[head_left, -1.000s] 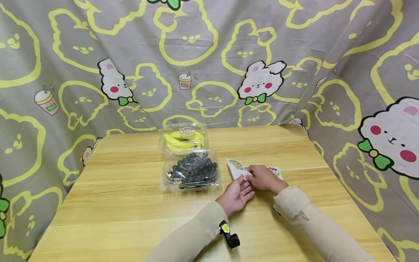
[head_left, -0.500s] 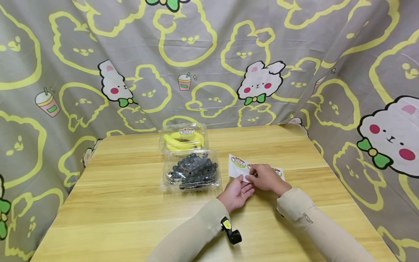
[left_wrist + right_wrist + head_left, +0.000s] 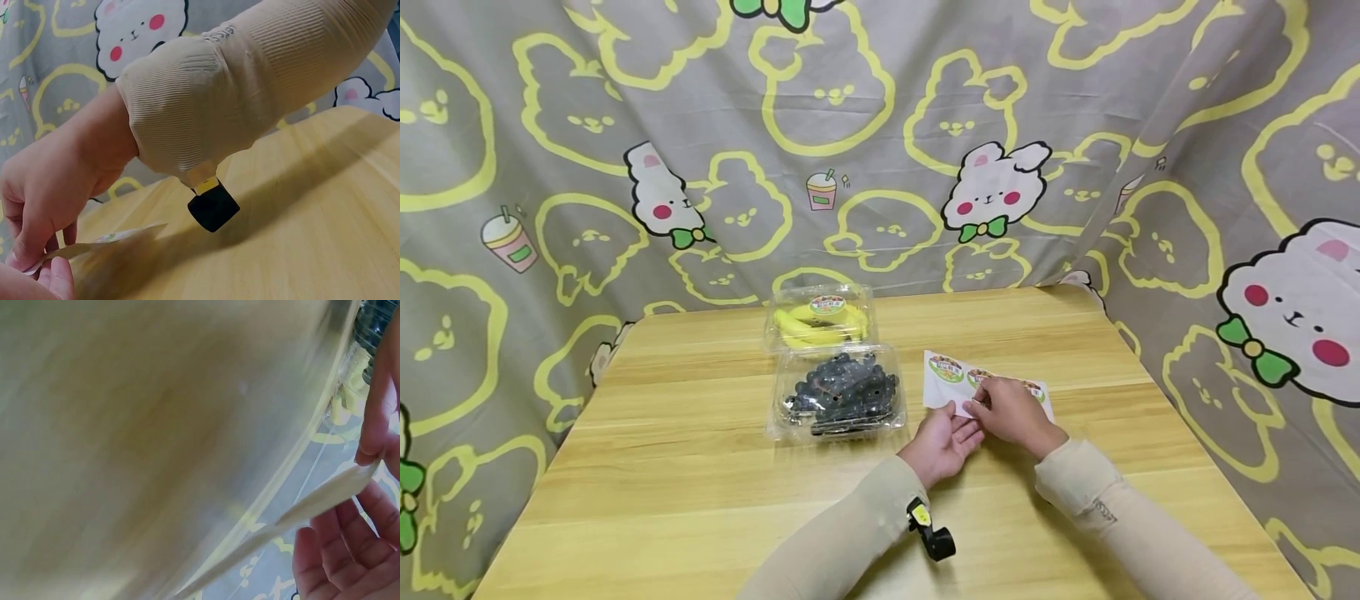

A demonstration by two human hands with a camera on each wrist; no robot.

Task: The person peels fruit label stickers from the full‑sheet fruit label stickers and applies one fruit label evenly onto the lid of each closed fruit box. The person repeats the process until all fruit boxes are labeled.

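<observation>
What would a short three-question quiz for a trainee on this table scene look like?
1. True or false: the sticker sheet lies right of the blueberry box.
2. Which box already bears a round label? A. banana box B. blueberry box
3. Fill in: the right hand pinches the sheet's ___ edge.

Key: 1 true; 2 A; 3 near. The left hand lies palm up under that edge, fingers relaxed.

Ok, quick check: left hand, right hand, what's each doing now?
Left hand: open, palm up under the sticker sheet.
Right hand: pinching the sticker sheet.
</observation>
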